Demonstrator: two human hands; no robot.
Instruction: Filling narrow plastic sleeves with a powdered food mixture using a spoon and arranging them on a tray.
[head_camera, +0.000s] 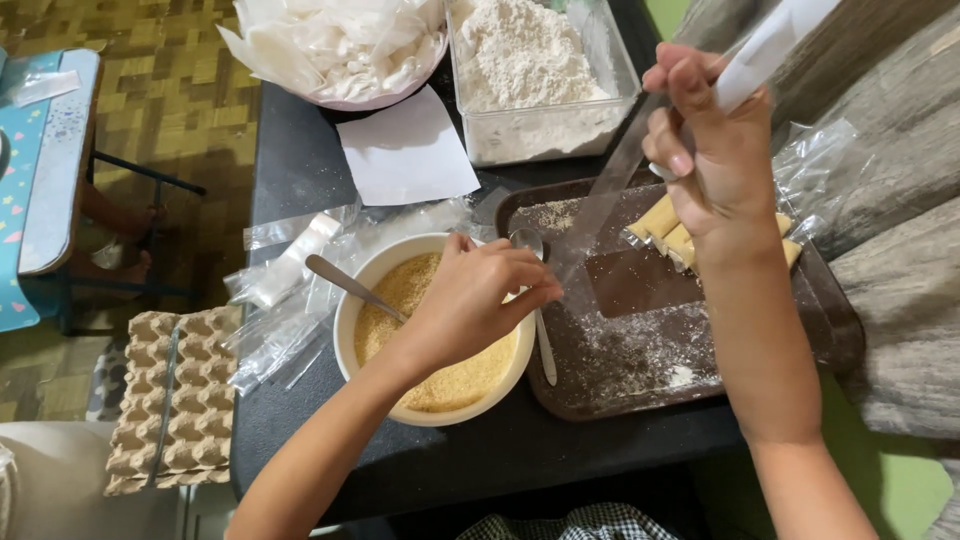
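My left hand (478, 300) hovers over a cream bowl (357, 296) of golden breadcrumbs (452, 382), fingers pinched together; whether they hold anything I cannot tell. A metal spoon (345, 283) leans in the bowl, and a second spoon (538, 318) rests between bowl and tray. My right hand (712, 150) is raised above a brown tray (640, 385) and grips a clear plastic wrapper (600, 200) that hangs down from it. Several pale yellow rolls (664, 228) lie on the tray beneath that hand, partly hidden. Flour dusts the tray.
A clear container of flour (530, 70) and a bowl of white wrappers (340, 45) stand at the back of the dark table (290, 180). White paper (405, 150) and plastic bags (290, 290) lie left of the bowl. An egg carton (175, 400) sits lower left.
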